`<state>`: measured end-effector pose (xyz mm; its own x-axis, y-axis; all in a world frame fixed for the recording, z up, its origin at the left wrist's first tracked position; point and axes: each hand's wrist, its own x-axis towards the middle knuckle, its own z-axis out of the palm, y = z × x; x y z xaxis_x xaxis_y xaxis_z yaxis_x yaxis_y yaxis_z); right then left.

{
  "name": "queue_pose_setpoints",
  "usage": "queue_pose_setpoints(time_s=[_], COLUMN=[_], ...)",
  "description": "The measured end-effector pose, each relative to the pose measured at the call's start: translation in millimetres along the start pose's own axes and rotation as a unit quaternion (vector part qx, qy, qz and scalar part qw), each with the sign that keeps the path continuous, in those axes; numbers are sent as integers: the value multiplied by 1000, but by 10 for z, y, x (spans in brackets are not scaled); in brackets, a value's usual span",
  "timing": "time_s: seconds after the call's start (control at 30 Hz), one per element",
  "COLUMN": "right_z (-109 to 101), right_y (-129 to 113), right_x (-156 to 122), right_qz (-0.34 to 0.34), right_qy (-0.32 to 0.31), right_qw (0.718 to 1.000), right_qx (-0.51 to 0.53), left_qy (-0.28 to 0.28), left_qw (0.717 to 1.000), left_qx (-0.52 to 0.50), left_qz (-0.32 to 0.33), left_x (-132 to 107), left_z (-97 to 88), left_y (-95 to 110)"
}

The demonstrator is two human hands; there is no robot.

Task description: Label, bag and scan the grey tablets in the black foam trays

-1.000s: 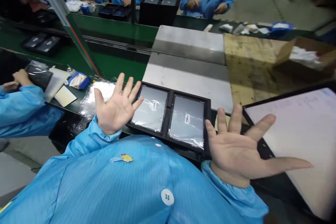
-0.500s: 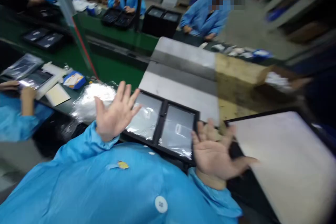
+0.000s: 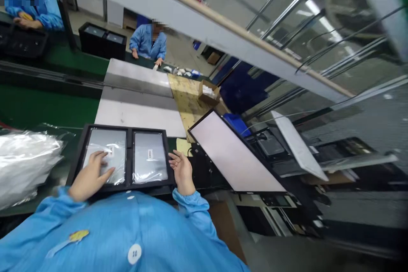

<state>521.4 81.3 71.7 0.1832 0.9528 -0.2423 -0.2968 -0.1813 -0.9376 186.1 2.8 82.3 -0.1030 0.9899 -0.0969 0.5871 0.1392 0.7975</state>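
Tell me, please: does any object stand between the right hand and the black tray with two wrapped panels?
Nothing visible stands between them. The right hand is close beside the right edge of the black tray; whether it touches, I cannot tell. The yellow pad lies beyond the hand, not in between.

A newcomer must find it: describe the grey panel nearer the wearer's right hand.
Find the black two-compartment tray in front of the wearer's blue coat. The grey panel lies in its right compartment, with a white label. Unlike the left panel, partly behind the left hand, it shows whole.
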Motion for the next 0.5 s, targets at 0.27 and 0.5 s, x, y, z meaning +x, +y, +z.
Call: queue_pose_setpoints(time_s=[0.27, 0.5], right_z=[51, 51], right_y=[637, 680], right_x=[-444, -467], right_qz=[-117, -237], right_qy=[-156, -184], right_qw=[865, 738], right_qx=[-463, -604], left_qy=[-102, -107], left_qw=[922, 933], left_qx=[371, 324], left_qz=[-29, -116], left_x=[269, 648], left_z=[548, 654], left_y=[606, 604])
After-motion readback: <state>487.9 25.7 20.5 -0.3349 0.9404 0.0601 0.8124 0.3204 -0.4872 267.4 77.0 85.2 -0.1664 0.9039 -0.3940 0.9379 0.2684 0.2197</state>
